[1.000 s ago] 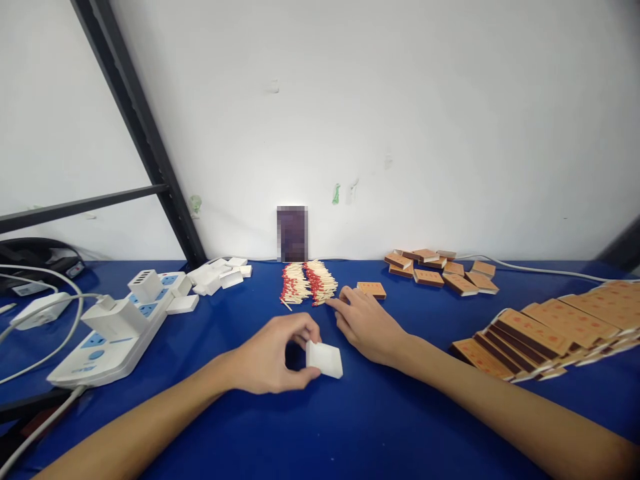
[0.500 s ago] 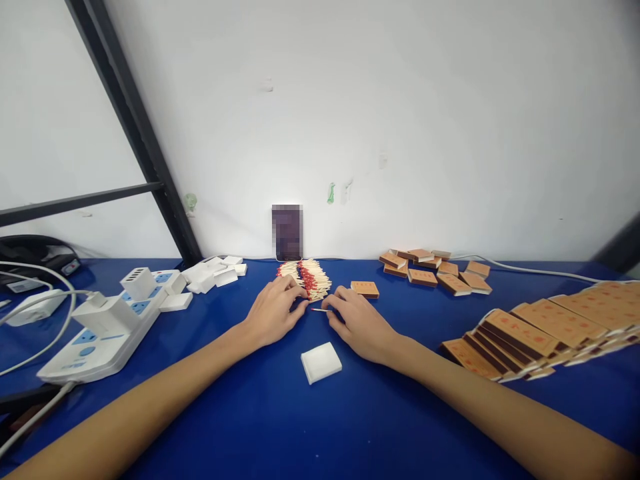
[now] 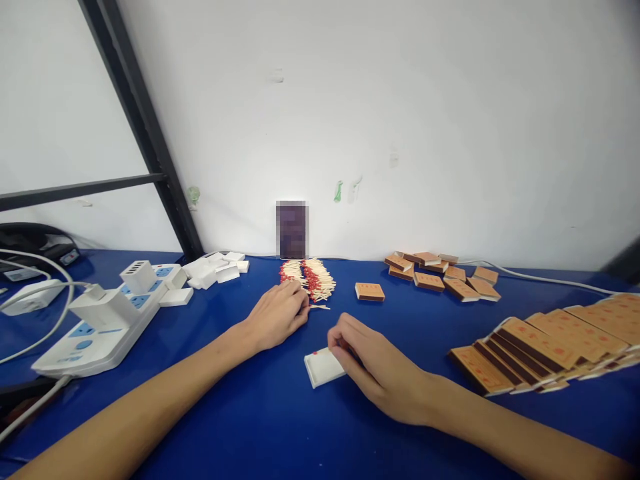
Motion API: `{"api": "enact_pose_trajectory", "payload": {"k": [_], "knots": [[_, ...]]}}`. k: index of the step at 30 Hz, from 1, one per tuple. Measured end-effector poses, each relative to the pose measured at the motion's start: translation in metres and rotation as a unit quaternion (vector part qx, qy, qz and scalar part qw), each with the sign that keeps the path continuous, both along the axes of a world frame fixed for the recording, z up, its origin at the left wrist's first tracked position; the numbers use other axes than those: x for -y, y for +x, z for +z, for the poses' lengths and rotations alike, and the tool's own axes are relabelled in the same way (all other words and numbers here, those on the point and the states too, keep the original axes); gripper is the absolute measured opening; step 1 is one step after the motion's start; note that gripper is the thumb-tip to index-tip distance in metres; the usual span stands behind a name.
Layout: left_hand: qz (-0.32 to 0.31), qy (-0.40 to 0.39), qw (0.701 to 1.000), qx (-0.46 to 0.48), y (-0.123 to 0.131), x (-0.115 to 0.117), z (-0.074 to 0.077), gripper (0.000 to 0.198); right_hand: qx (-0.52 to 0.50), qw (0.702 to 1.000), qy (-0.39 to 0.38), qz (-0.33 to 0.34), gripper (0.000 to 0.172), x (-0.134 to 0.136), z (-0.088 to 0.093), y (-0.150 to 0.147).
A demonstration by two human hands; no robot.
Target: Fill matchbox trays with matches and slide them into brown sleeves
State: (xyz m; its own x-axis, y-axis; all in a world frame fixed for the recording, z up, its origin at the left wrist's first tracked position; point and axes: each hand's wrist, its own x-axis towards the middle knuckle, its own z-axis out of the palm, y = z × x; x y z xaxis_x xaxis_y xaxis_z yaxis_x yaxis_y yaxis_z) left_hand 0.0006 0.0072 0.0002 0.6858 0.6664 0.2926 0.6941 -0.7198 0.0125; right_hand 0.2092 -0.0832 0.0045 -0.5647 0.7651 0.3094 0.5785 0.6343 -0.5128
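Observation:
A small white matchbox tray [image 3: 320, 367] lies on the blue table [image 3: 280, 427] in front of me. My right hand [image 3: 377, 370] rests at the tray's right edge, fingers pinched on matches whose red tips show inside the tray. My left hand [image 3: 277, 313] lies further back, fingers curled at the near edge of a pile of red-tipped matches [image 3: 309, 278]; what they hold is hidden. One loose match [image 3: 320, 307] lies just right of that hand. A single orange matchbox sleeve [image 3: 369, 291] sits right of the pile.
White trays [image 3: 215, 270] are heaped at back left beside a white power strip [image 3: 100, 320] with plugs and cables. Several orange sleeves [image 3: 445, 270] lie at back right; a fanned row of flat sleeves [image 3: 545, 340] fills the right. A black frame post [image 3: 145, 140] leans at left.
My right hand pulled back from the match pile to the white tray, carrying matches. My left hand, which let go of the tray earlier, stays at the pile.

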Motion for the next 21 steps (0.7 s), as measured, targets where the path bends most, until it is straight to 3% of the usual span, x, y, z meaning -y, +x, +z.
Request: {"api": "enact_pose_trajectory", "payload": {"k": [3,7,12,16,21], "knots": [[-0.018,-0.029,0.999,0.028,-0.006,0.01,0.008,0.015,0.02,1.0,0.011,-0.003,0.016,0.004,-0.004,0.003],[-0.103,-0.098,0.987,0.074,-0.011,0.031,0.022,0.008,0.008,0.998,0.019,-0.054,0.02,0.001,-0.01,0.005],[-0.205,-0.134,0.966,0.085,-0.004,0.05,0.021,0.005,-0.063,0.991,0.007,-0.121,0.024,-0.002,-0.013,0.008],[-0.167,-0.125,0.974,0.091,-0.001,0.049,0.017,0.006,-0.07,0.991,0.001,-0.111,0.017,-0.006,-0.016,0.009],[-0.11,-0.076,0.987,0.086,-0.006,0.032,0.019,0.015,0.001,0.991,0.039,-0.128,0.012,-0.025,-0.019,0.004]]}}
